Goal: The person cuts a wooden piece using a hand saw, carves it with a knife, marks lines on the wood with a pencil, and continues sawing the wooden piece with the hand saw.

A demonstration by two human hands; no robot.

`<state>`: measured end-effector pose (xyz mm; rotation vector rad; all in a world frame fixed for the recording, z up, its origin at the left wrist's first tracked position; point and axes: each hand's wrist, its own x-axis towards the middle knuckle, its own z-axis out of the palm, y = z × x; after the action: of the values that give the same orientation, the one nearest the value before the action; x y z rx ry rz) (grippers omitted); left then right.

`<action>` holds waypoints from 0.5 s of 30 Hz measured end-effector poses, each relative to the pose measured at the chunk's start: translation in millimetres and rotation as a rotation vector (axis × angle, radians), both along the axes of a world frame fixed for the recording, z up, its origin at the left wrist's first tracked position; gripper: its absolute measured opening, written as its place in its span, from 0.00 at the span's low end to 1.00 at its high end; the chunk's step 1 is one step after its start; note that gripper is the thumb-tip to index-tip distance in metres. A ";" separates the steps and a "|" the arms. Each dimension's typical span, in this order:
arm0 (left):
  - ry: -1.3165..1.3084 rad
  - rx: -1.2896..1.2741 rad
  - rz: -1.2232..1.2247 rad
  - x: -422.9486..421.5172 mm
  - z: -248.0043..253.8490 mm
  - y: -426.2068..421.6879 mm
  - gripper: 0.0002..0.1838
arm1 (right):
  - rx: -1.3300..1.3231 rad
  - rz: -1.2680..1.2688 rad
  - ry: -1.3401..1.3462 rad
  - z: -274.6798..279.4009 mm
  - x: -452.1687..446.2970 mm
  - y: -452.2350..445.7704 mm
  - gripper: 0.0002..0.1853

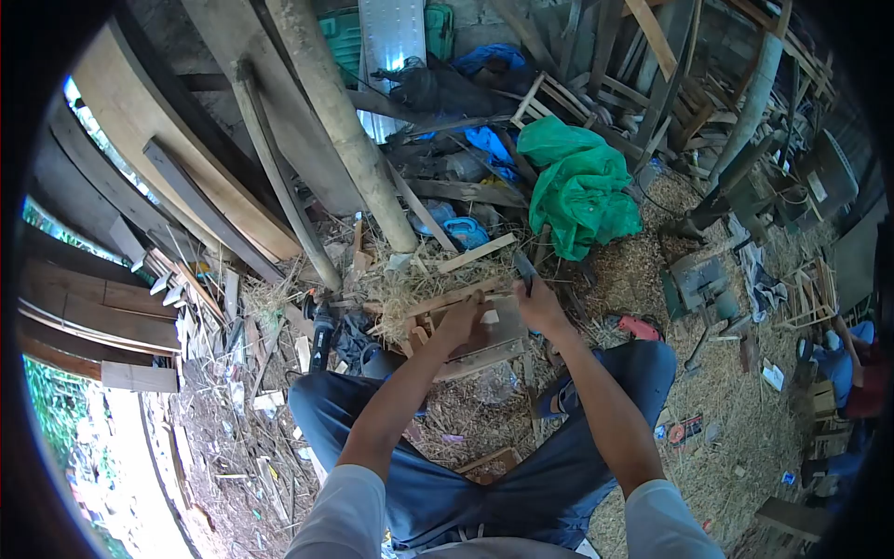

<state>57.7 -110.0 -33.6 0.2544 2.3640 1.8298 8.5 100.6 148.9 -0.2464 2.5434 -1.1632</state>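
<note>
white patch (pixel 490 318), illegible, beside left hand (pixel 461 322)

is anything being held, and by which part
The right hand grips a tool behind its dark end; whether the left hand holds anything cannot be told.

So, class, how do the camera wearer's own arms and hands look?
Short, pale, plain-looking sleeves leave the forearms bare. The left hand and right hand wear no gloves, and no watch or bracelet shows.
</note>
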 end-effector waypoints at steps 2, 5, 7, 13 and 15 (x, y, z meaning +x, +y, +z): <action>-0.013 -0.143 0.015 2.7 61.7 2.0 0.26 | -0.025 -0.053 0.030 12.9 9.3 -1.0 0.20; 0.025 -0.487 0.178 10.8 133.3 6.6 0.24 | -0.218 -0.058 -0.369 18.5 22.4 -3.1 0.21; -0.052 -0.384 0.359 18.3 137.4 -1.5 0.23 | -0.091 0.115 -0.107 -2.2 36.7 -4.5 0.23; -0.448 0.357 0.439 50.6 192.6 -12.2 0.14 | -0.257 0.160 -0.067 16.9 41.8 -27.0 0.21; -0.522 0.204 0.427 59.8 203.3 -12.3 0.13 | -0.133 0.152 -0.056 -2.4 43.7 -31.8 0.20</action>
<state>117.6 -122.3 169.7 -0.6776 1.9641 1.9905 52.2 68.8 146.5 -0.4258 2.3569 -1.2626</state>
